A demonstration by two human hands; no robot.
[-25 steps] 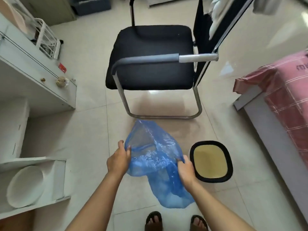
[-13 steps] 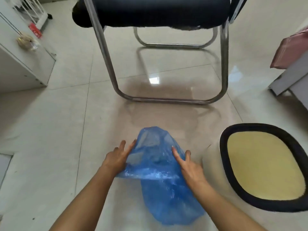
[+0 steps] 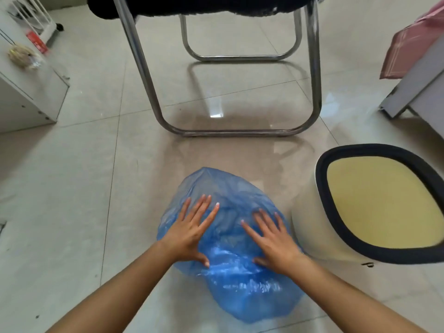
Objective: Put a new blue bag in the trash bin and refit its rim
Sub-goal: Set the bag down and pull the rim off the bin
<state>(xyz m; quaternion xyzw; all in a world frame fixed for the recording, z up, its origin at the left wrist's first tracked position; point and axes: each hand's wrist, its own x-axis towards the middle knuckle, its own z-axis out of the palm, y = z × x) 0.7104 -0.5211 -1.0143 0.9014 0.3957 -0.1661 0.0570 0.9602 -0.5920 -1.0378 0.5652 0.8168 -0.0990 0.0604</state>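
Blue bag (image 3: pixel 230 251) lies puffed and crumpled on the tiled floor (image 3: pixel 79 188), just left of the trash bin (image 3: pixel 312 227). In the head view, the left hand (image 3: pixel 189 233) and right hand (image 3: pixel 271 239) both rest flat on top of the bag, fingers straight and spread, each grip released and pressing rather than grasping. The bin is cream-sided with a black rim (image 3: pixel 323 207) still fitted around its opening; inside, only a plain yellowish surface shows, and nothing lies in it. Its right side is cut off by the frame edge. The bag's mouth cannot be made out among the folds. Beyond the bag stands a chair (image 3: pixel 228 133) with chrome legs, its dark seat cropped at the top. A pale cabinet (image 3: pixel 31 92) sits at far left, and a bed (image 3: pixel 415 90) with a pink cover at far right
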